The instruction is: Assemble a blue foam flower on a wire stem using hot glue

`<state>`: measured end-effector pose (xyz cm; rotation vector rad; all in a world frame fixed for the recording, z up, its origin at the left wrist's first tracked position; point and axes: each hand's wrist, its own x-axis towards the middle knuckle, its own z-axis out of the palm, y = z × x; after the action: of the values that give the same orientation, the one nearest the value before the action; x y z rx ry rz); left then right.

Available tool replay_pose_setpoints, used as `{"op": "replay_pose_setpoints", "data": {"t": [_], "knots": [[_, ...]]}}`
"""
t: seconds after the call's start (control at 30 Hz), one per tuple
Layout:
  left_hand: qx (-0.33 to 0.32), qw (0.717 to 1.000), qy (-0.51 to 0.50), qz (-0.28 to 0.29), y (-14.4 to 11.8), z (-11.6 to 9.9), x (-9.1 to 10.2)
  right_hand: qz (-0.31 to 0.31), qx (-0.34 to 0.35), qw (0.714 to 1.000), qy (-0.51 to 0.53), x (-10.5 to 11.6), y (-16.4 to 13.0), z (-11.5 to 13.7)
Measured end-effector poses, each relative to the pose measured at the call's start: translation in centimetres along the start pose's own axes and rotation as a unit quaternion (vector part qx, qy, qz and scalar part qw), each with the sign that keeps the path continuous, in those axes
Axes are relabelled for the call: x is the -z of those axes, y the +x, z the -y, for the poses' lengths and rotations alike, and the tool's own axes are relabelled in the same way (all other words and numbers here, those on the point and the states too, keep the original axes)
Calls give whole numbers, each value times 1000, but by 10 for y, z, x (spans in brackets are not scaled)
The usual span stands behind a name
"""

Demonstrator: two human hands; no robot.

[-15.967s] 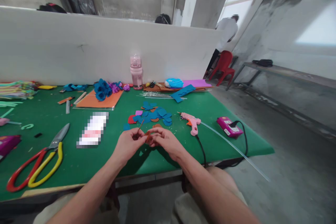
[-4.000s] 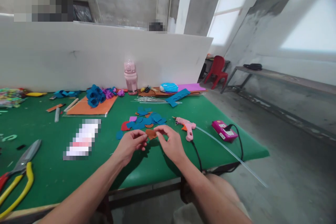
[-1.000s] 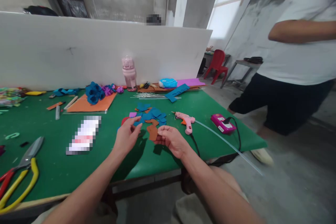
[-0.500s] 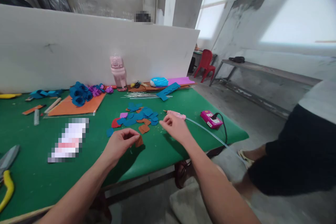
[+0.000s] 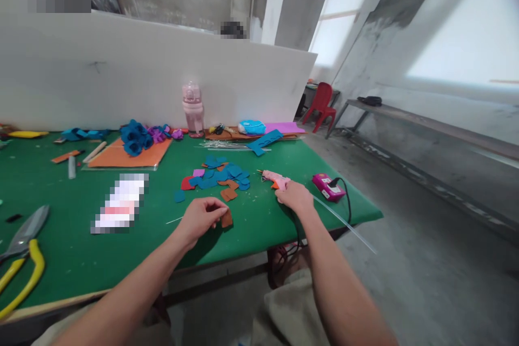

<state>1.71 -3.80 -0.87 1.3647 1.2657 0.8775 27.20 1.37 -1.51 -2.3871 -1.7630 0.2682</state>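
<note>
My left hand is closed in a pinch on a small brown felt piece, just above the table's front part. A thin pale wire sticks out to the left from behind that hand. My right hand wraps round the handle of a pink glue gun with an orange trigger. The gun's nozzle points left, towards a loose pile of blue felt petals. Several brown felt pieces and a red one lie with them. From the gun's rear a long clear glue stick reaches past the table edge.
A magenta power box with a black cord stands at the right. Yellow-handled shears lie at the left. Behind are blue felt flowers on an orange sheet, a pink bottle, thin wires and a white board.
My right hand has moved right and taken hold of the glue gun's handle. My left hand keeps the brown felt piece. The person at the right is out of view, and the view has shifted slightly.
</note>
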Motion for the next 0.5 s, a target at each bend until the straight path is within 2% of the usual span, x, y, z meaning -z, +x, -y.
{"op": "replay_pose_setpoints", "data": {"t": [0.1,0.17,0.2,0.3,0.4,0.5], "knots": [[14,1000,-13,12,-1,0,3,23,-1,996,82,-1,0,-10],[25,998,-50,41,-2,-1,5,61,-8,974,217,0,-4,-17],[29,995,-72,61,-3,-1,6,73,-15,951,300,1,-7,-20],[30,991,-89,95,-3,0,8,90,-15,858,506,7,-17,-21],[19,995,-44,83,-1,6,7,100,-7,776,623,15,-22,-14],[12,998,-31,54,1,10,6,165,-19,686,708,18,-24,-4]]}}
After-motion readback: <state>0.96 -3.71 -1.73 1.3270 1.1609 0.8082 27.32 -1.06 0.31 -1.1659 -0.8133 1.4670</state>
